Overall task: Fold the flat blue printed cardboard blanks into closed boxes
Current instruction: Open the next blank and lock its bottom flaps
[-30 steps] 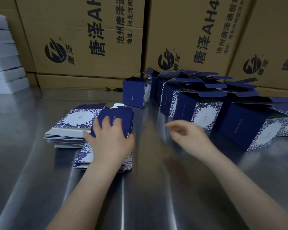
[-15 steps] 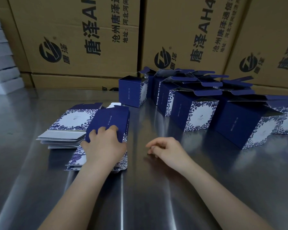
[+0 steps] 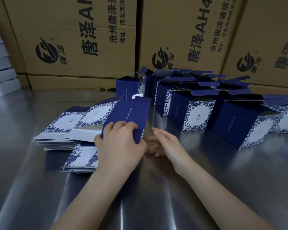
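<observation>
L hand grips blank | long axis away, tilted | R hand slack, empty

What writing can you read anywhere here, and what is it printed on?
"唐泽AH4", cut off at the frame's top: middle brown carton.
"沧州唐泽通信", cut off: same carton, smaller print.
"地址:河北河间", cut off: left brown carton.
"唐泽" beside a round logo: those two and the right brown carton.
Too small to read: the fine pale line on the blank in the left hand and on the folded boxes.
</observation>
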A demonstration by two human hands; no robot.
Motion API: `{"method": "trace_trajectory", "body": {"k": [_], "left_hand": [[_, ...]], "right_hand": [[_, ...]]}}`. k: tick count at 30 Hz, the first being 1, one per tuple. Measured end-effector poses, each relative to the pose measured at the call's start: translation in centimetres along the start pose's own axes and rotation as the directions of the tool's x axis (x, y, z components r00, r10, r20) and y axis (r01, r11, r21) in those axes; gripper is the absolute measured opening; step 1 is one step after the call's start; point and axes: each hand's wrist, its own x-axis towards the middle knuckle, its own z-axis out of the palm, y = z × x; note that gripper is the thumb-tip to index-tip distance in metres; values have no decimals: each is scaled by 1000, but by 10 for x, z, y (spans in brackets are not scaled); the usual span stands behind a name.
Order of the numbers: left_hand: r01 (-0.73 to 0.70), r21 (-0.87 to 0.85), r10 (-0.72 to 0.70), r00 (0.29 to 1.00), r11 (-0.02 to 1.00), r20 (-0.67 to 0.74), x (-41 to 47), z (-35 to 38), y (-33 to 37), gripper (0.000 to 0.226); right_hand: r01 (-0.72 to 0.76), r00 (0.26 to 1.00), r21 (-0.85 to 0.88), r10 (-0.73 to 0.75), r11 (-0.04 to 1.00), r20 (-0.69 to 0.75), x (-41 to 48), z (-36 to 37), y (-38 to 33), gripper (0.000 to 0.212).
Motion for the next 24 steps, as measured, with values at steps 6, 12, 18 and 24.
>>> {"method": "trace_trajectory", "body": {"k": [6, 12, 18, 24], "left_hand": [[-105, 38, 103, 994, 994, 47, -14, 8, 14, 43], [-191, 78, 181, 976, 978, 125, -21, 20, 17, 49], [-164, -218, 137, 981, 962, -135, -11, 4, 13, 39], [24, -328, -138, 934, 944, -329, 15, -6, -13, 50]], "right_hand": [[-60, 991, 279, 24, 958, 130, 1, 2, 1, 34], [-69, 996, 470, 34, 880, 82, 1, 1, 3, 24], [-103, 995, 544, 88, 832, 54, 1, -9, -7, 29], [-129, 981, 580, 191, 804, -47, -3, -32, -17, 21]]}}
